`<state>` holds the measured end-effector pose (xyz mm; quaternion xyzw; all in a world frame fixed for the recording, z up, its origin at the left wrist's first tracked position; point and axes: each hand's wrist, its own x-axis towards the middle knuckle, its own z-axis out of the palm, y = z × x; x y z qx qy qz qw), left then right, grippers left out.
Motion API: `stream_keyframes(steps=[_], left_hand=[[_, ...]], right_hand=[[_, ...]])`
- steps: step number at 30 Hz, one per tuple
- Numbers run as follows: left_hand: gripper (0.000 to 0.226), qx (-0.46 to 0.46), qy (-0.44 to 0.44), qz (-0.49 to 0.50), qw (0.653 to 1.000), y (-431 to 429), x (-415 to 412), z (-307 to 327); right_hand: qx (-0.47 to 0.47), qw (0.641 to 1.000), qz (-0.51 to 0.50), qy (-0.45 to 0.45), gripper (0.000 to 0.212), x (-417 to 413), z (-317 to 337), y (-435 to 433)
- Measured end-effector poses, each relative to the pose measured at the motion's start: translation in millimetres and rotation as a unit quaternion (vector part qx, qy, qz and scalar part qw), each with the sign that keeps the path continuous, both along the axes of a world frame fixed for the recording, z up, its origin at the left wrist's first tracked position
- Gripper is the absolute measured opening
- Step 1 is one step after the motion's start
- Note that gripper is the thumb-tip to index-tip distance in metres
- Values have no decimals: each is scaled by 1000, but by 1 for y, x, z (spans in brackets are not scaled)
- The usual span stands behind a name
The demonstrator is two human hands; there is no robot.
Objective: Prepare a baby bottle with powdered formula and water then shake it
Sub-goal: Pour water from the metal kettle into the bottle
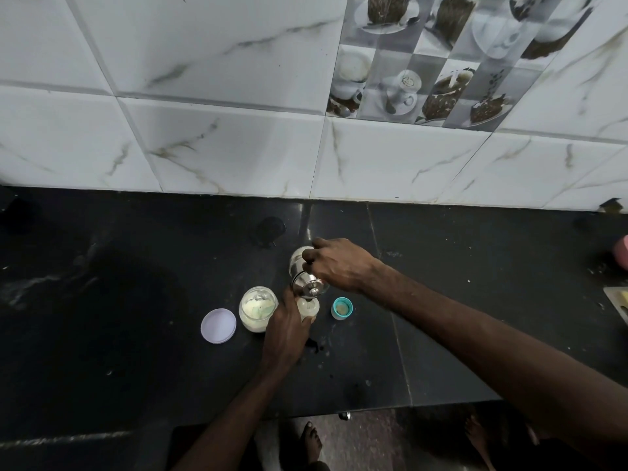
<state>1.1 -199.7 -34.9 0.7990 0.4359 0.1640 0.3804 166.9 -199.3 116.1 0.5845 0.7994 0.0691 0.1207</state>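
Dark counter [136,283], left hand [285,331] hiding bottle [308,307], tilted steel jug [304,278]

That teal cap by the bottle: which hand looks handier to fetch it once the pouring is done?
Right, probably. The cap lies on the counter just under the right hand, which tips the steel jug over the bottle. The left hand has its grip on the bottle, steadying it.
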Motion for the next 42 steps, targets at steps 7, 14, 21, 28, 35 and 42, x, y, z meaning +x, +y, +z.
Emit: stream_keyframes(steps=[7,14,21,28,35,42], left_hand=[[77,2,2,1,1000,0,0,3],[75,0,3,7,1000,-1,0,4],[81,15,23,3,1000,-1,0,2],[79,12,15,6,1000,-1,0,3],[73,23,7,12,1000,-2,0,3],[67,6,-4,14,1000,-1,1,2]], right_hand=[[6,1000,4,3,5,2,-4,0],[15,1000,13,8,7,3,-5,-1],[18,1000,13,7,6,3,-4,-2],[5,1000,6,1,6,6,-1,-2],[-14,1000,-7,-3,10,7,0,-1],[-37,999,-22,0,8,10,5,0]])
